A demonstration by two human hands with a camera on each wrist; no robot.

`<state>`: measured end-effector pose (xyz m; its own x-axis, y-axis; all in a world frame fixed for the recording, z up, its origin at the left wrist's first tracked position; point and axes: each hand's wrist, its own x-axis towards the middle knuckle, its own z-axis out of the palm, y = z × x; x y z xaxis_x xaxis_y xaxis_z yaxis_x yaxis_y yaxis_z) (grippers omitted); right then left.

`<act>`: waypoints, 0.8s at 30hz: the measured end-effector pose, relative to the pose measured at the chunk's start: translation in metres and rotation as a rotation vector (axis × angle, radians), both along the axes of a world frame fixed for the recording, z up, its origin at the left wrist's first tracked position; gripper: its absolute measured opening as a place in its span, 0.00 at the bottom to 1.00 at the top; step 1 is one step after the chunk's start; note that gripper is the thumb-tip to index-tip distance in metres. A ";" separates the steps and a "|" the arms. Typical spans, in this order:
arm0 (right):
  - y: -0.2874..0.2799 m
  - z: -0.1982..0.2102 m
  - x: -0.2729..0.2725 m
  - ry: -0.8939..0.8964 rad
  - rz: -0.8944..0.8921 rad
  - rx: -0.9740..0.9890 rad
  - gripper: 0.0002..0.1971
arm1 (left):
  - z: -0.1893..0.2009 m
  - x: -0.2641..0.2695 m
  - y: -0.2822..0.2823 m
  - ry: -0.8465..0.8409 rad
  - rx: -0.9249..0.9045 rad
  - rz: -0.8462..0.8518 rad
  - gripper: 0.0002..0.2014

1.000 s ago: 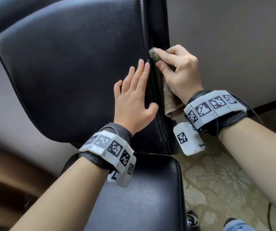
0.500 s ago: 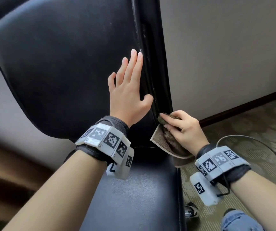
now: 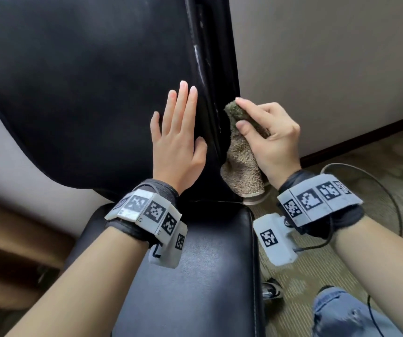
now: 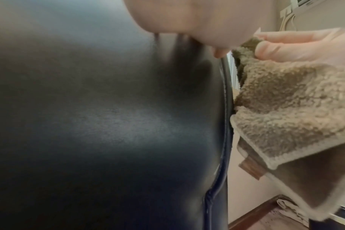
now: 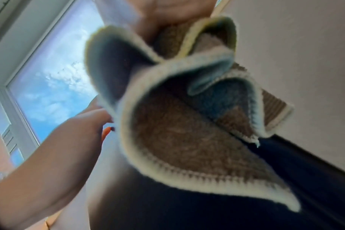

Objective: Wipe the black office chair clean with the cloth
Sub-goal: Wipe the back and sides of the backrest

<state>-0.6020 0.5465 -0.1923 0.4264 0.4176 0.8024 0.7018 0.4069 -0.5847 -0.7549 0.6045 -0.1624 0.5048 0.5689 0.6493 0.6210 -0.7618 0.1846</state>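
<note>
The black leather chair fills the left of the head view, its backrest [image 3: 79, 88] upright above the seat [image 3: 195, 276]. My left hand [image 3: 178, 132] lies flat on the backrest near its right edge, fingers straight. My right hand [image 3: 268, 135] pinches a folded brown terry cloth [image 3: 241, 164] and holds it against the backrest's right side edge [image 3: 217, 98]. In the left wrist view the cloth [image 4: 289, 105] hangs beside the stitched edge [image 4: 225, 99]. The right wrist view shows the cloth [image 5: 187, 132] bunched under the palm, with my left hand [image 5: 89, 124] behind it.
A pale wall [image 3: 329, 57] with a dark baseboard [image 3: 365, 139] stands just right of the chair. Patterned carpet [image 3: 390, 166] carries a looping black cable [image 3: 394, 198]. My denim knee [image 3: 341, 312] and a chair castor [image 3: 271, 290] sit at the lower right. A window [image 5: 49, 77] shows in the right wrist view.
My right hand slid the cloth down the backrest's side edge to near the seat, then came partway back up. The left hand stayed flat on the backrest.
</note>
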 end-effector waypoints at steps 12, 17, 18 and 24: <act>-0.013 -0.122 -0.011 0.039 0.153 -0.318 0.17 | -0.008 0.006 0.000 -0.041 -0.024 -0.003 0.42; -0.037 -0.164 -0.005 0.092 0.055 -0.478 0.18 | -0.009 0.007 0.000 -0.053 -0.022 -0.012 0.41; -0.039 -0.158 -0.003 0.143 0.034 -0.456 0.18 | -0.010 0.007 0.000 -0.061 -0.017 -0.014 0.41; -0.023 -0.091 -0.009 0.279 0.063 -0.218 0.19 | -0.038 0.009 -0.001 -0.172 0.004 -0.038 0.39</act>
<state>-0.6106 0.5230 -0.2829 0.5847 0.5981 0.5481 0.4805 0.2890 -0.8280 -0.7455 0.6036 -0.2002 0.4069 0.5490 0.7301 0.5511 -0.7849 0.2831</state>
